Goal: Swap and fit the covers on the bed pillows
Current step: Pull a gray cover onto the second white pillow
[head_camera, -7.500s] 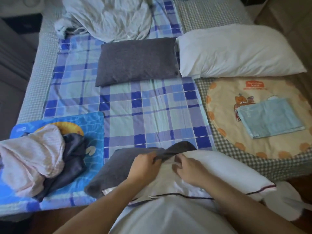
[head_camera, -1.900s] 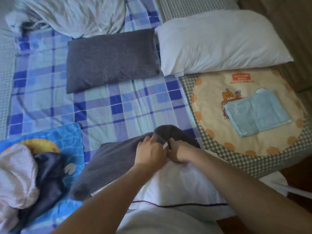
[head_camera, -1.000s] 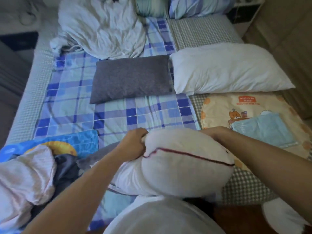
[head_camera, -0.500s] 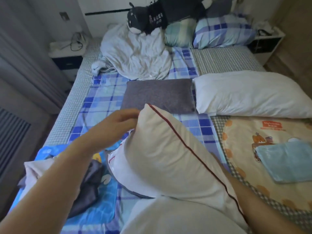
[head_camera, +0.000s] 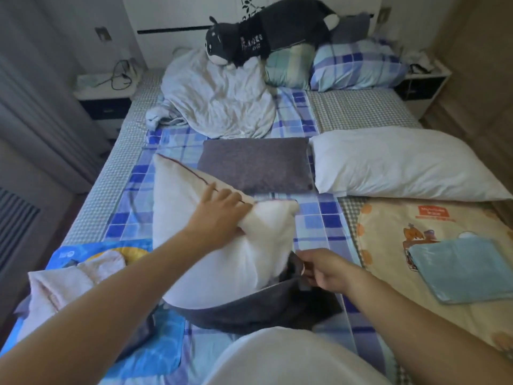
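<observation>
A white pillow with dark red piping [head_camera: 194, 240] stands on end near the bed's foot, its lower end inside a dark grey cover [head_camera: 249, 309]. My left hand [head_camera: 219, 215] clutches the pillow's upper right edge. My right hand [head_camera: 322, 270] pinches the rim of the grey cover at the pillow's right side. Farther up the bed lie a flat dark grey pillow [head_camera: 255, 165] and a bare white pillow [head_camera: 397, 165], side by side.
A heap of pink and dark clothes [head_camera: 69, 284] sits on a blue mat at the left. A folded light blue cloth [head_camera: 460, 268] lies on a round orange mat [head_camera: 388, 226] at the right. A crumpled duvet [head_camera: 219, 98], plaid pillows and a plush toy crowd the headboard.
The white pillow was lifted off the bed and stood upright. My left hand moved onto its top edge, my right dropped to the grey cover's rim. The view tilted up toward the headboard.
</observation>
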